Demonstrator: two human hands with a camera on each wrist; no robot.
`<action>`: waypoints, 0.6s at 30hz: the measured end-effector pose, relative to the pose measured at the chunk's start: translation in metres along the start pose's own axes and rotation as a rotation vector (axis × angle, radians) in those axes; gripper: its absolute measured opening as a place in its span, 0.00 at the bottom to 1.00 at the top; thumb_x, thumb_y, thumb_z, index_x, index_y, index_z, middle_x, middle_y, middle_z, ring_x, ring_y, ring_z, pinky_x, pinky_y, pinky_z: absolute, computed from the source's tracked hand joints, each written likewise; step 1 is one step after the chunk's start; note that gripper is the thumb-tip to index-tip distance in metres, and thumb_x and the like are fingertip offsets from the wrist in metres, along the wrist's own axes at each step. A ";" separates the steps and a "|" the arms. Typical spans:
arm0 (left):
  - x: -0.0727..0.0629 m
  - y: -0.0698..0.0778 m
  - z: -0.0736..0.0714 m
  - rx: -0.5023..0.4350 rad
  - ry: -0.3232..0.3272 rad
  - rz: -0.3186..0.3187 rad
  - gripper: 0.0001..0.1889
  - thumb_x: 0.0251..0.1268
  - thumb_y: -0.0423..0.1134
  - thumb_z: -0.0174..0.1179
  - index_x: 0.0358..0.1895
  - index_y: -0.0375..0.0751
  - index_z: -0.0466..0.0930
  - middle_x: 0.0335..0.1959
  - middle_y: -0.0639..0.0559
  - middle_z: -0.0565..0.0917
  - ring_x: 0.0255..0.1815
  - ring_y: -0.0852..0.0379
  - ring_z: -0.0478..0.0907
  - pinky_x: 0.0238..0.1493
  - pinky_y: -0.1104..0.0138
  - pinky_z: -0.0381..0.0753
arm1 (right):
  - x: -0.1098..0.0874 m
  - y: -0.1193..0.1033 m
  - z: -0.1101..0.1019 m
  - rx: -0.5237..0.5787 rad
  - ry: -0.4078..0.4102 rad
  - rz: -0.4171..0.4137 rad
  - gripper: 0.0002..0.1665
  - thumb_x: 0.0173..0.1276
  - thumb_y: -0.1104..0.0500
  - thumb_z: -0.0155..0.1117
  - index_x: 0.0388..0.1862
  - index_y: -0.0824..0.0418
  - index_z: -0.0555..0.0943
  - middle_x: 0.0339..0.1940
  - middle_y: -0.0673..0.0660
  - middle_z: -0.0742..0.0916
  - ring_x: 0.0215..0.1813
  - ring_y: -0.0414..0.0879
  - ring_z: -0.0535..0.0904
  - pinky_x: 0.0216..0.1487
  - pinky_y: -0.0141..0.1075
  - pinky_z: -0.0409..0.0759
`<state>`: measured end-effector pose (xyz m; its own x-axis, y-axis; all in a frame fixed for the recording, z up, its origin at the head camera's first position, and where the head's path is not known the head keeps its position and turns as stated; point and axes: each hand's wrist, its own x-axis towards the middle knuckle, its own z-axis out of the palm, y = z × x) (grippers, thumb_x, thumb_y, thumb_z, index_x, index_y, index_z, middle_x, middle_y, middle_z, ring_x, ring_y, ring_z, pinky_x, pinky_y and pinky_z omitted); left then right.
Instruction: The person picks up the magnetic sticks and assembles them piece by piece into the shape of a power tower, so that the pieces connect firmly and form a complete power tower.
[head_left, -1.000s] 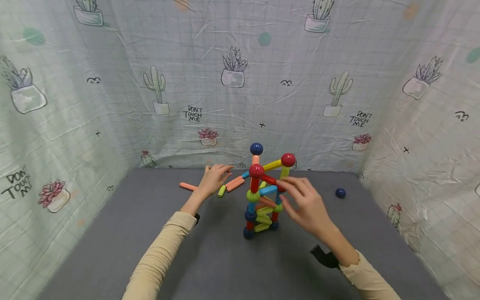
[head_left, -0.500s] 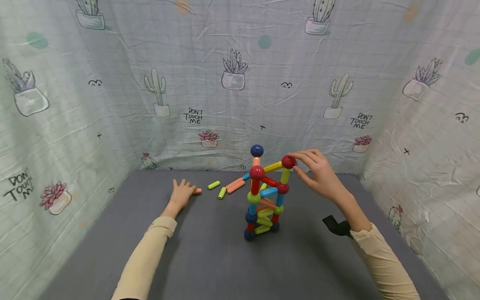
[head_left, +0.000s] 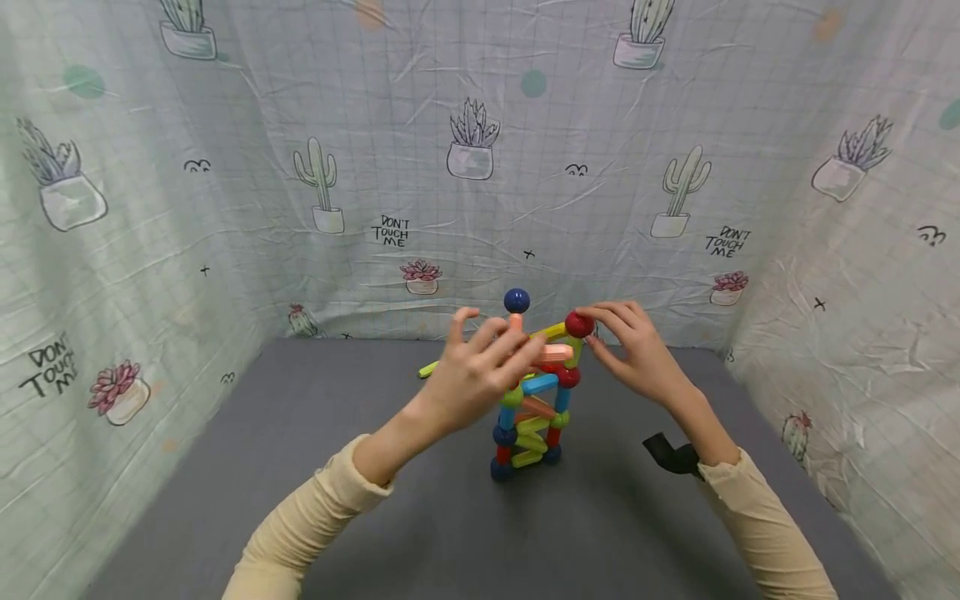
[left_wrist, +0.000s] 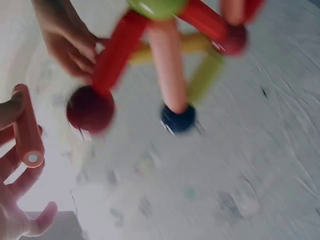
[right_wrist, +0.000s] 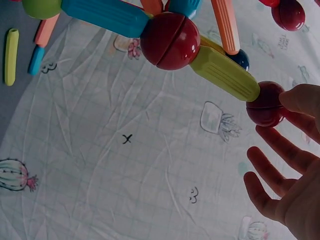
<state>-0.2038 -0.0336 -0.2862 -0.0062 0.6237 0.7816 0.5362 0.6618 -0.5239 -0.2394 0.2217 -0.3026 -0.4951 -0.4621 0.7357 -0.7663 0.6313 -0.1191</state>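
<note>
A tower of magnetic rods and balls stands on the grey table, with a dark blue ball (head_left: 517,300) at its top. My left hand (head_left: 471,367) is in front of the tower's upper part and hides some of it. Between its thumb and fingers it pinches a salmon rod (left_wrist: 28,127), whose tip points right in the head view. My right hand (head_left: 633,350) pinches the red ball (right_wrist: 265,103) at the tower's upper right corner. A yellow-green rod (right_wrist: 227,74) runs from that ball to a lower red ball (right_wrist: 170,41).
On the table behind my left hand, the end of a light green rod (head_left: 427,369) shows. A loose blue rod (right_wrist: 36,60) lies end to end with a salmon one in the right wrist view. A plant-printed curtain (head_left: 360,250) surrounds the table at the back and sides.
My left hand has picked up the salmon rod at the left of the table and brought it right, to the tower. The right hand has risen from the tower's middle to the upper red ball.
</note>
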 end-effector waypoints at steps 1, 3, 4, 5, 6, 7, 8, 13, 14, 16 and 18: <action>0.007 0.006 0.002 0.000 -0.040 0.035 0.16 0.54 0.51 0.60 0.42 0.48 0.77 0.34 0.55 0.79 0.39 0.55 0.70 0.49 0.52 0.63 | 0.000 0.000 0.000 0.005 0.003 -0.003 0.27 0.50 0.70 0.66 0.51 0.61 0.75 0.48 0.60 0.79 0.46 0.51 0.68 0.45 0.46 0.68; 0.017 0.017 0.008 0.012 -0.148 0.072 0.15 0.53 0.53 0.60 0.40 0.50 0.77 0.35 0.56 0.78 0.42 0.55 0.70 0.50 0.51 0.61 | 0.001 0.000 0.001 0.012 0.006 -0.008 0.26 0.50 0.70 0.66 0.51 0.62 0.75 0.48 0.60 0.79 0.46 0.51 0.69 0.45 0.46 0.68; 0.020 0.020 0.012 0.036 -0.208 0.081 0.13 0.54 0.53 0.60 0.38 0.51 0.78 0.34 0.57 0.78 0.42 0.55 0.69 0.50 0.51 0.60 | 0.001 0.000 0.002 0.015 0.006 -0.010 0.26 0.50 0.70 0.66 0.51 0.62 0.75 0.48 0.61 0.79 0.46 0.52 0.69 0.44 0.46 0.68; 0.022 0.024 0.016 0.066 -0.269 0.087 0.11 0.54 0.52 0.59 0.36 0.52 0.79 0.34 0.57 0.77 0.42 0.56 0.68 0.51 0.50 0.60 | 0.001 0.000 0.002 0.016 0.004 -0.011 0.26 0.50 0.70 0.66 0.51 0.62 0.75 0.48 0.60 0.79 0.46 0.51 0.69 0.44 0.46 0.68; 0.023 0.027 0.019 0.092 -0.326 0.090 0.10 0.55 0.52 0.58 0.33 0.52 0.80 0.33 0.57 0.77 0.42 0.56 0.68 0.51 0.50 0.59 | 0.001 0.000 0.002 0.015 0.002 -0.012 0.26 0.50 0.70 0.66 0.51 0.61 0.75 0.48 0.60 0.79 0.45 0.51 0.69 0.44 0.46 0.68; 0.025 0.029 0.022 0.113 -0.376 0.093 0.10 0.54 0.54 0.58 0.29 0.53 0.81 0.32 0.57 0.77 0.42 0.55 0.68 0.52 0.49 0.58 | 0.001 -0.001 0.003 0.016 0.001 -0.011 0.27 0.50 0.70 0.66 0.51 0.61 0.75 0.48 0.60 0.79 0.45 0.51 0.69 0.44 0.46 0.68; 0.026 0.032 0.026 0.144 -0.407 0.100 0.09 0.57 0.51 0.57 0.25 0.54 0.81 0.30 0.57 0.77 0.42 0.56 0.68 0.52 0.49 0.58 | 0.001 -0.001 0.003 0.015 0.001 -0.010 0.27 0.50 0.70 0.66 0.52 0.61 0.75 0.48 0.60 0.79 0.46 0.51 0.69 0.44 0.46 0.68; 0.028 0.039 0.036 0.163 -0.488 0.126 0.21 0.37 0.69 0.60 0.15 0.56 0.77 0.26 0.58 0.77 0.42 0.55 0.68 0.55 0.46 0.56 | 0.001 -0.001 0.002 0.023 0.009 -0.009 0.27 0.49 0.71 0.66 0.51 0.61 0.75 0.48 0.60 0.79 0.46 0.51 0.69 0.45 0.47 0.68; 0.028 0.039 0.036 0.156 -0.497 0.126 0.23 0.34 0.71 0.60 0.15 0.56 0.78 0.27 0.58 0.77 0.42 0.55 0.68 0.55 0.45 0.55 | 0.000 -0.001 0.002 0.024 0.010 -0.008 0.27 0.49 0.71 0.66 0.51 0.62 0.75 0.48 0.60 0.79 0.46 0.51 0.69 0.45 0.47 0.68; 0.029 0.038 0.037 0.157 -0.498 0.117 0.18 0.43 0.65 0.60 0.18 0.56 0.79 0.28 0.59 0.78 0.43 0.55 0.68 0.55 0.45 0.54 | 0.000 -0.001 0.002 0.025 0.011 -0.008 0.27 0.49 0.71 0.66 0.51 0.62 0.75 0.48 0.60 0.79 0.46 0.51 0.69 0.45 0.47 0.68; 0.028 0.034 0.035 0.135 -0.491 0.079 0.19 0.44 0.65 0.59 0.26 0.56 0.82 0.31 0.59 0.78 0.45 0.55 0.68 0.56 0.44 0.51 | 0.000 -0.001 0.001 0.026 0.008 -0.006 0.26 0.50 0.71 0.66 0.51 0.61 0.75 0.48 0.60 0.79 0.46 0.51 0.69 0.45 0.47 0.68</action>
<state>-0.2147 0.0209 -0.2943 -0.3828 0.7746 0.5034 0.4377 0.6320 -0.6396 -0.2391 0.2211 -0.3033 -0.4875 -0.4607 0.7417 -0.7795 0.6123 -0.1320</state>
